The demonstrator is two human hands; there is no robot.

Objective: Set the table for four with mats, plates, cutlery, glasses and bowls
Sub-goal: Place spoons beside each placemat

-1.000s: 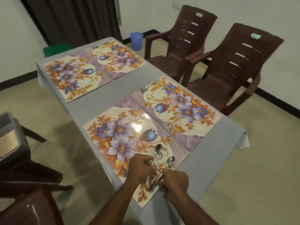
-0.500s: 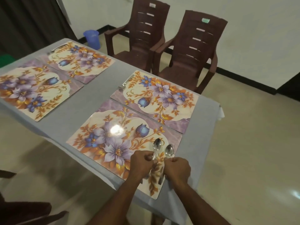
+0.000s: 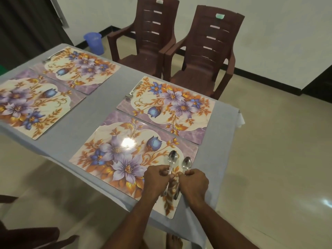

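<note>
A grey-clothed table [image 3: 107, 103] carries four floral mats, and the near mat [image 3: 125, 159], the one closest to the person, serves as the landmark. Over its right end the two hands work side by side, almost touching. The left hand [image 3: 157, 178] has its fingers curled round the handle of the left spoon [image 3: 172, 159], whose bowl lies face up on the mat just beyond the knuckles. The right hand [image 3: 195, 183] pinches the handle of the right spoon [image 3: 186, 163], whose bowl rests just beside the first, nearer the mat's right edge. Both handles run back under the hands toward the mat's near corner. Directly beyond the near mat, edge to edge with it, lies the far mat [image 3: 172, 108], with a piece of cutlery [image 3: 132, 91] along its left end. To the left of the near mat, across a strip of bare cloth, are the left mat [image 3: 30, 105] and, beyond it, the back mat [image 3: 79, 69], which has cutlery at its far left corner. Two brown chairs [image 3: 203, 56] stand past the far mat, and a blue bucket [image 3: 94, 42] sits on the floor to their left.
</note>
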